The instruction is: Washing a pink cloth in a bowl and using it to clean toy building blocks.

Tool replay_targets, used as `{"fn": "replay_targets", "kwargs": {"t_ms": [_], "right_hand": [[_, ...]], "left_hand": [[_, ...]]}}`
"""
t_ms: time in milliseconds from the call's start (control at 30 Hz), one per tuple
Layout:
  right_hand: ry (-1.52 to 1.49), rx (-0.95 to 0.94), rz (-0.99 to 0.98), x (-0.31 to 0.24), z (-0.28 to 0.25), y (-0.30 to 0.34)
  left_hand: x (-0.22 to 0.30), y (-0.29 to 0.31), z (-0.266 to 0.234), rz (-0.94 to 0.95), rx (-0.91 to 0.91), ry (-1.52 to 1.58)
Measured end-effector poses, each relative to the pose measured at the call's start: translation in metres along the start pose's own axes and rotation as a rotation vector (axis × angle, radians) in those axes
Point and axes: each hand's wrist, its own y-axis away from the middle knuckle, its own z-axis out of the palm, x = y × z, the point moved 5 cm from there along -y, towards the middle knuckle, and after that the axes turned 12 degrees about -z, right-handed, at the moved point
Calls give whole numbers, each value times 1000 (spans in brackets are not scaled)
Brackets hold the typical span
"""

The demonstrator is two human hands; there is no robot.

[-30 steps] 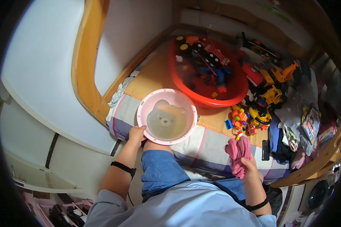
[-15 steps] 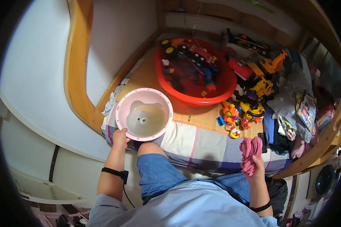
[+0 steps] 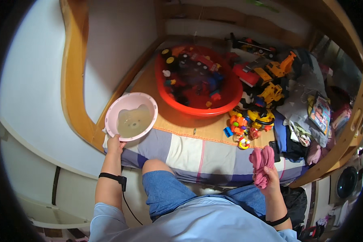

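A person's left hand (image 3: 115, 144) pinched the near rim of a pink basin (image 3: 120, 113), its fingers partly hidden beneath. The basin, just ahead of that grip at the edge of a bed (image 3: 185, 153), held cloudy water (image 3: 134, 126). Well apart, the right hand (image 3: 272, 177) closed around a bunched pink cloth (image 3: 263, 162), which rose above the thumb in thick folds. Just beyond the right grip lay a dark phone (image 3: 274, 151); farther ahead, small colorful toys (image 3: 238, 124) and a yellow digger (image 3: 272, 93) crowded together. To the right of that same grip, clothes (image 3: 296, 143) sat heaped beside a magazine (image 3: 320, 115). Ahead of and between the 2 hands, a large red tub (image 3: 201, 111) (with toy vehicles inside) stood on a tan mat (image 3: 174, 125). A black band (image 3: 110, 176) circled the left forearm.
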Motion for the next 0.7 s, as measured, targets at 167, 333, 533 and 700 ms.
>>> {"fn": "replay_targets", "kwargs": {"t_ms": [167,333,533,700], "right_hand": [[29,-27,43,-4,10,2],[-39,-30,63,-6,6,9],[-34,-31,120,6,-3,14],[-57,-58,132,9,-7,18]], "left_hand": [[-6,-17,-2,9,15,-41],[-7,11,29,31,17,-110],[-9,22,30,-44,-112,-142],[-11,11,12,-229,-168,-134]]}}
